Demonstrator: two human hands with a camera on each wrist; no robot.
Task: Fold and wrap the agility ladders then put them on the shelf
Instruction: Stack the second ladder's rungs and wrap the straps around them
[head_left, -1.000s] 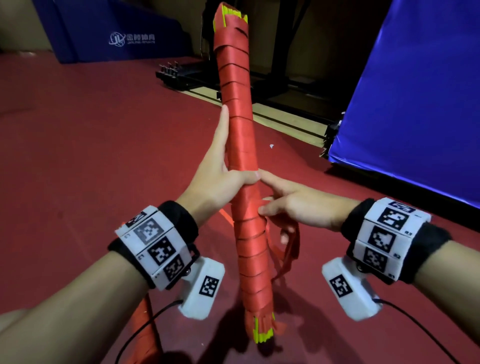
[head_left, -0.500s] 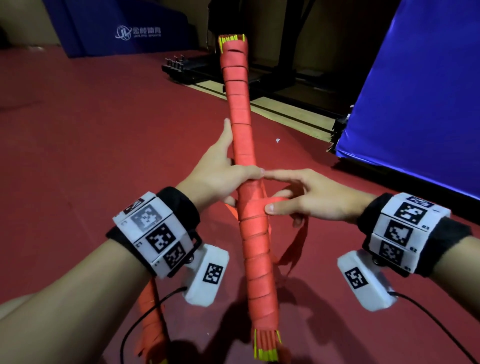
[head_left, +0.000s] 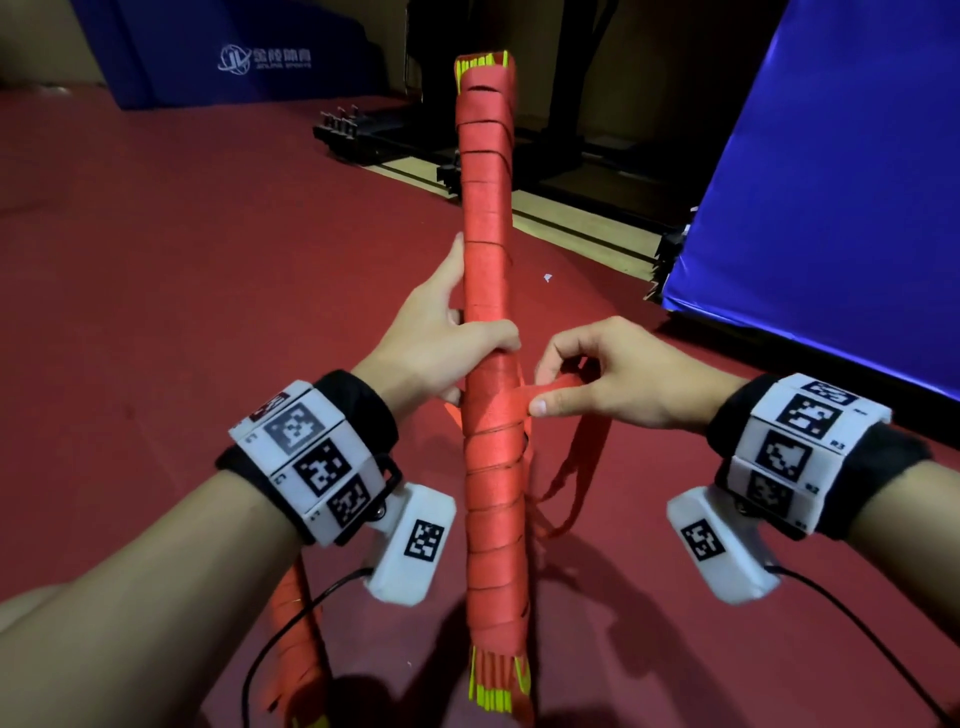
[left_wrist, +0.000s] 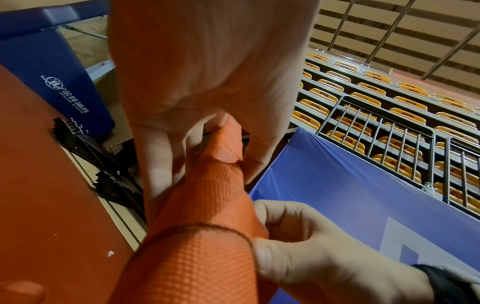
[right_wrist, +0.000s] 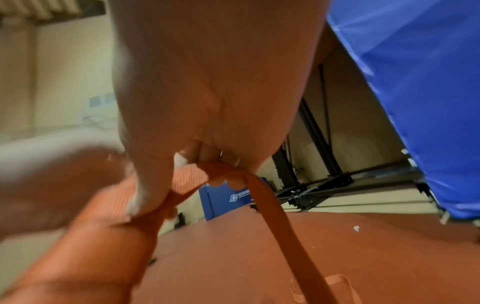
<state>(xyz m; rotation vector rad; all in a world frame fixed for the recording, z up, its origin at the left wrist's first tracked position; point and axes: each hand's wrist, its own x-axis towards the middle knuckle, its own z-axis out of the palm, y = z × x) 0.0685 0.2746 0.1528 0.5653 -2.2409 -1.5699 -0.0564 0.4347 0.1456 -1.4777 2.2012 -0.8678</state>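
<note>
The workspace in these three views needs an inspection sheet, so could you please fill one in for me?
Surface: red floor, one small white scrap on it.
Job's things: wrapped ladder bundle held off the floor, yellow rung ends showing at both ends; loose strap hanging from its middle; second ladder bundle low at left.
Clutter: nothing seen beyond the scrap.
Grippers: left hand grips the bundle's middle; right hand pinches the strap beside the bundle.
Cables: black wrist-camera cables trail from both wrists.
Surroundings: blue mats, black frame, tiered orange seats.
</note>
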